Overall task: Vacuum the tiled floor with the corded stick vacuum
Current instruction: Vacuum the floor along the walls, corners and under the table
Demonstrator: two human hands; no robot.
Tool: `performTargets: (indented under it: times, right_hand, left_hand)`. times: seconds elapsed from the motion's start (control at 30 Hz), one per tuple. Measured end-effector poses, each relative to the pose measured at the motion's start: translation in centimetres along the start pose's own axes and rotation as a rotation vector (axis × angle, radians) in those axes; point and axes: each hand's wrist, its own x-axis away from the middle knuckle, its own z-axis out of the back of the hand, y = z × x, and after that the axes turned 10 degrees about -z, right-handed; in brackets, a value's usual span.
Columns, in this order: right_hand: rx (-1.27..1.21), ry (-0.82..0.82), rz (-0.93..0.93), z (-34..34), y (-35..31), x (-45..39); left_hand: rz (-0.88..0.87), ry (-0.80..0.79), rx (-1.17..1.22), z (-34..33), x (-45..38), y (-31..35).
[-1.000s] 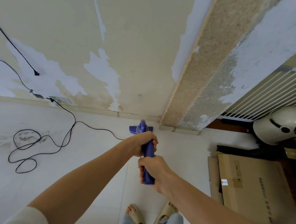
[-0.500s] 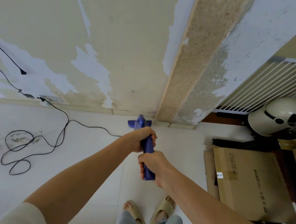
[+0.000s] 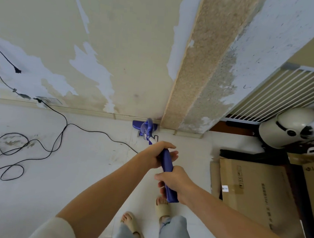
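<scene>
Both hands hold the blue handle of the stick vacuum (image 3: 167, 167). The left hand (image 3: 155, 155) is wrapped around the upper part of the handle, fingers reaching over its far side. The right hand (image 3: 174, 182) grips lower down, near the handle's end, fingers curled beneath it. The vacuum slopes away from the person, and its blue head (image 3: 145, 126) sits on the tiled floor (image 3: 76, 169) right at the skirting, at the foot of the wall (image 3: 119, 52) beside the rough pillar (image 3: 207, 66). The wall paint is peeling in large pale patches. A black cord (image 3: 46, 149) runs from a socket (image 3: 49, 100) low on the wall at the left, lies in loose loops on the floor, and trails towards the vacuum. At the floor's right edge lie flattened cardboard boxes (image 3: 254, 189); beyond them a pale helmet (image 3: 291, 127) sits near a white barred gate (image 3: 282, 93). Two feet in beige sandals (image 3: 162, 208) stand on the tiles below the hands.
</scene>
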Motion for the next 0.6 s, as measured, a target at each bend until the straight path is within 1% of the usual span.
performTargets:
  times: [0.1, 0.2, 0.37, 0.6]
  right_hand:
    - [0.024, -0.006, 0.025, 1.2, 0.1, -0.2]
    - [0.180, -0.033, 0.080, 3.4, -1.7, 0.1]
    - [0.389, -0.116, 0.148, 6.2, -5.2, 1.2]
    - [0.598, -0.218, 0.261, 5.4, -6.5, 2.3]
  left_hand:
    - [-0.053, 0.044, 0.082, -1.6, -0.3, -0.4]
    - [-0.114, 0.104, 0.128, -3.2, -0.5, 0.4]
    - [-0.214, 0.201, 0.309, -4.4, 0.3, 2.1]
    - [-0.327, 0.263, 0.403, -3.1, 3.6, 3.2]
